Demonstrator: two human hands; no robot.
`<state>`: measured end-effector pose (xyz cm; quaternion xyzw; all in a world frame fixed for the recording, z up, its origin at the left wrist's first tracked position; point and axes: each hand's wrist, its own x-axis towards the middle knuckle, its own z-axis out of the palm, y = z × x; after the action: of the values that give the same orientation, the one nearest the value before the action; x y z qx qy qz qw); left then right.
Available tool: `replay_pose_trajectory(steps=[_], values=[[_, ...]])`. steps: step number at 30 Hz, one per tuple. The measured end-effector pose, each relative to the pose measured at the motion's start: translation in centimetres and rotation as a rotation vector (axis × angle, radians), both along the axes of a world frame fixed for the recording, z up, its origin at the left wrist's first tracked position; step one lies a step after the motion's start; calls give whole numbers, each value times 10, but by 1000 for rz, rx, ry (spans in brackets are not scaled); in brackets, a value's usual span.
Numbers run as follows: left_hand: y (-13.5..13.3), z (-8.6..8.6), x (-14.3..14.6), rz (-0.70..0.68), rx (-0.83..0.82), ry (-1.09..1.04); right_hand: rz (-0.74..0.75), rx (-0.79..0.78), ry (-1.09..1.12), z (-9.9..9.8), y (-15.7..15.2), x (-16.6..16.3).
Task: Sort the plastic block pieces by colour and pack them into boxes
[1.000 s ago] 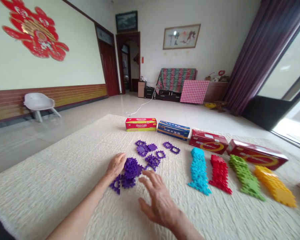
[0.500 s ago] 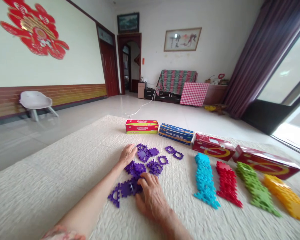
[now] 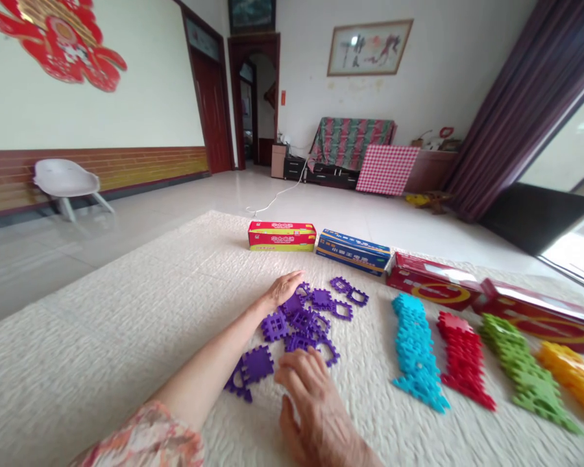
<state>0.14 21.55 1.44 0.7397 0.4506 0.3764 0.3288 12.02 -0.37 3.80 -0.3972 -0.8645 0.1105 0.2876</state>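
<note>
Purple interlocking plastic squares [image 3: 302,319] lie in a loose cluster on the cream quilted mat, some solid and some with cut-out centres. My left hand [image 3: 286,289] rests at the cluster's far left edge, fingers stretched out flat beside the pieces. My right hand [image 3: 310,392] is at the near side, fingers apart and slightly bent, the fingertips close to the nearest squares; whether they touch is unclear. Left of it lies a solid purple square [image 3: 257,363] with a cut-out purple piece [image 3: 237,383] against it. Two purple frames [image 3: 349,290] sit apart at the far right.
Overlapping rows of blue pieces [image 3: 418,353], red pieces [image 3: 466,360], green pieces [image 3: 528,373] and yellow pieces [image 3: 577,383] lie to the right. Behind stand a red-and-yellow box [image 3: 282,237], a blue box [image 3: 353,251] and two dark red boxes [image 3: 433,279].
My left hand has moved right along the pile. My right hand has drawn slightly nearer and off the purple pieces, which now lie more spread out. The camera view has tilted down.
</note>
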Motion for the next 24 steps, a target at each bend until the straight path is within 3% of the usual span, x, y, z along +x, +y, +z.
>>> replay_pose_trajectory(steps=[5,9,14,19,21,24], values=[[-3,15,-32,78,-11,-74,126,-2,-127,11,4,-59],[-11,8,-55,165,-33,-41,87,-21,-206,0,22,-73],[-10,0,-38,130,19,82,-35,-19,-244,-8,25,-41],[2,5,16,-47,189,226,-72,-49,-228,17,15,-2],[4,6,35,-98,261,269,-98,-57,-184,29,24,17],[2,5,53,-136,314,403,-224,-20,-147,36,63,54]])
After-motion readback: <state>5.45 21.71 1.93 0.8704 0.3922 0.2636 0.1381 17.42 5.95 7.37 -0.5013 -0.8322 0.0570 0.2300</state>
